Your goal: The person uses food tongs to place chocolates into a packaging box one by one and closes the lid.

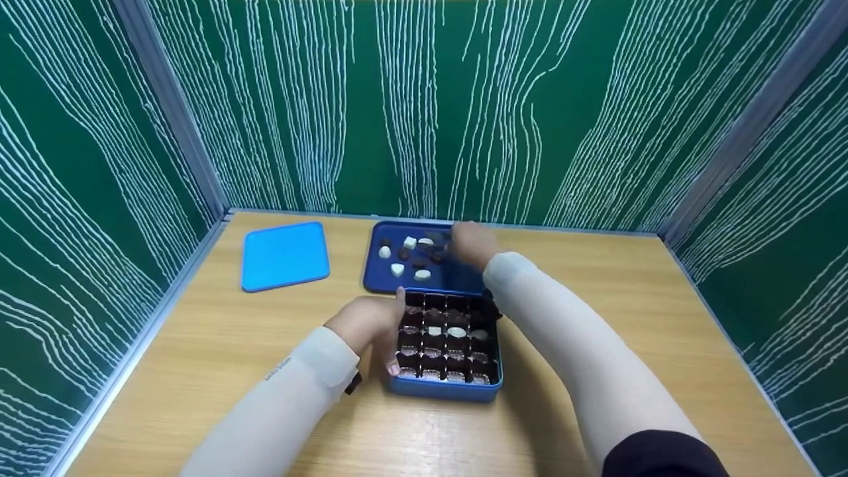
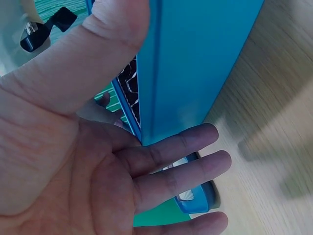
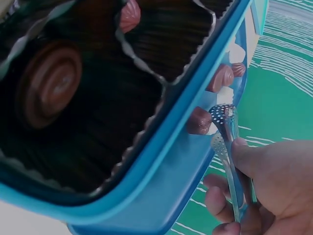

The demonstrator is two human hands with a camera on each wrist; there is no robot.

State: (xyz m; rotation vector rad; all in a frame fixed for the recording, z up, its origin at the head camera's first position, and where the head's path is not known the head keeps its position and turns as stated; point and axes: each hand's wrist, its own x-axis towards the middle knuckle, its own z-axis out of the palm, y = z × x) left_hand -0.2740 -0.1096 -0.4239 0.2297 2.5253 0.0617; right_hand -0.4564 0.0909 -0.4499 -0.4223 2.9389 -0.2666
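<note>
A blue tin box with a dark divided liner stands on the table; brown and white chocolates sit in some compartments. My left hand rests against the box's left side, and the left wrist view shows its fingers straight. My right hand is over a dark blue tray behind the box. It grips metal tongs with perforated tips, low among the chocolates. Whether a piece sits between the tips, I cannot tell. Loose white chocolates and brown ones lie on the tray.
A light blue lid-like panel lies flat at the back left of the wooden table. Green walls with white wavy lines enclose the back and both sides.
</note>
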